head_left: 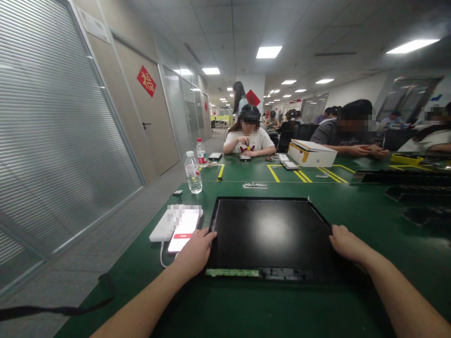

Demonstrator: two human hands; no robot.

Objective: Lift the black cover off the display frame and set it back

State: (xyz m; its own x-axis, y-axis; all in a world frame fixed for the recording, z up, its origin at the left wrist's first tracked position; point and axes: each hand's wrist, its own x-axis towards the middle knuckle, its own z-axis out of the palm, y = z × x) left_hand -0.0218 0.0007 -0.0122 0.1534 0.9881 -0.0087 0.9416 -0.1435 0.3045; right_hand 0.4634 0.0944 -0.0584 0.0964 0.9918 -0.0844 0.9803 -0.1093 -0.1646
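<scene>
Head view: a dark screen panel [271,234] is set on the green tabletop [282,312], its side edges gripped by the left hand [197,245] and right hand [347,241]. If lifted unevenly, its frame could be twisted, and the exposed circuit strip [232,272] along the near edge could be scraped. By a leftward slide, the phone [185,230] and white cable [162,256] could be snagged; farther off, a clear bottle [193,176] could be toppled.
</scene>
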